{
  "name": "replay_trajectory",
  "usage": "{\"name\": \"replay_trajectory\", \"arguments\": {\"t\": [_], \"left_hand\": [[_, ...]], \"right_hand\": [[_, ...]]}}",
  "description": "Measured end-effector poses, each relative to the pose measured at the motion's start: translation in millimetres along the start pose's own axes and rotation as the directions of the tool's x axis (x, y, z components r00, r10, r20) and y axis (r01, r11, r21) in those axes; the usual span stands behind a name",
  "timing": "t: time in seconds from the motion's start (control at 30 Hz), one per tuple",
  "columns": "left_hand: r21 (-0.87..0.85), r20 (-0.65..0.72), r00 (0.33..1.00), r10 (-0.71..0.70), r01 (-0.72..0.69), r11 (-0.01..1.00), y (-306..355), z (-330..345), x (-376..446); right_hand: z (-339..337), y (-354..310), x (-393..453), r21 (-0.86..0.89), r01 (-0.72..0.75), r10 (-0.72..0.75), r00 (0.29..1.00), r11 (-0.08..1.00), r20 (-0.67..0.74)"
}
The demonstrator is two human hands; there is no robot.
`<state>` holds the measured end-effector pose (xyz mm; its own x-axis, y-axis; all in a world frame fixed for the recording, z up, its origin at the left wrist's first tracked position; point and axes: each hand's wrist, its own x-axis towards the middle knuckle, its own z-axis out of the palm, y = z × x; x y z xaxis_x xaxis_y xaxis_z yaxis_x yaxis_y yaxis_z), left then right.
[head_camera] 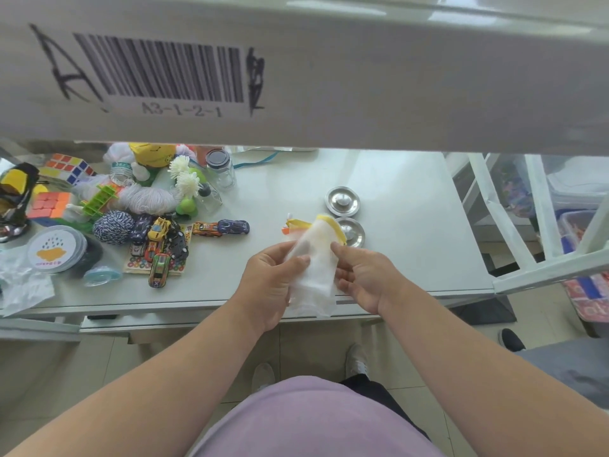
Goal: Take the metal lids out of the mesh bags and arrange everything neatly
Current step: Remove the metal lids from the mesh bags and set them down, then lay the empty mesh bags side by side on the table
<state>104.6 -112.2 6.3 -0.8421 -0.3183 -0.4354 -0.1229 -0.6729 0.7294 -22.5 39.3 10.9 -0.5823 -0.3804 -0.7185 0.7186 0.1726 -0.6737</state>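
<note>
A white mesh bag (pixel 314 268) with a yellow rim and an orange tag hangs between my hands above the table's front edge. My left hand (pixel 270 285) grips its left side and my right hand (pixel 362 278) pinches its right side. The bag looks flat; I cannot tell if anything is inside. Two round metal lids lie on the pale table (pixel 395 258) just beyond the bag: the far lid (pixel 342 201) shows its knob, and the near lid (pixel 354 232) is partly hidden by the bag.
On the left of the table lies a clutter of toy cars (pixel 164 245), yarn balls (pixel 113 227), puzzle cubes (pixel 49 204), a glass jar (pixel 221 169) and a round tin (pixel 56 249). A labelled shelf beam (pixel 296 70) crosses overhead. A white rack (pixel 543 225) with bins stands on the right.
</note>
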Motion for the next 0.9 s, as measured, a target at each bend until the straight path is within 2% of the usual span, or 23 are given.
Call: {"name": "replay_trajectory", "arguments": {"t": [0.07,0.2,0.37,0.43,0.6,0.9], "left_hand": [[-0.007,0.01,1.0,0.009,-0.009,1.0,-0.5,10.9,1.8],[-0.003,0.02,0.999,0.031,-0.031,1.0,-5.3,34.3,10.7],[-0.026,-0.109,0.994,0.023,-0.026,0.999,-14.9,76.4,27.6],[-0.028,-0.179,0.984,0.026,-0.031,0.999,-22.3,92.1,32.2],[0.036,-0.246,0.965,0.091,-0.084,0.996,-40.4,120.5,39.6],[0.08,-0.347,0.93,0.119,-0.097,0.992,-55.1,144.9,46.4]], "right_hand": [[-11.6,-7.1,2.9,0.054,0.056,-0.056,0.998,0.997,-0.002],[-39.4,-22.5,6.5,0.054,0.2,-0.201,0.98,0.978,0.005],[-90.9,-50.3,22.0,-0.101,0.288,-0.291,0.957,0.952,-0.016],[-117.6,-62.7,34.6,-0.181,0.308,-0.321,0.946,0.934,-0.048],[-173.8,-84.7,76.7,-0.379,0.298,-0.352,0.933,0.876,-0.077],[-194.6,-104.7,126.1,-0.553,0.315,-0.406,0.913,0.771,-0.047]]}}
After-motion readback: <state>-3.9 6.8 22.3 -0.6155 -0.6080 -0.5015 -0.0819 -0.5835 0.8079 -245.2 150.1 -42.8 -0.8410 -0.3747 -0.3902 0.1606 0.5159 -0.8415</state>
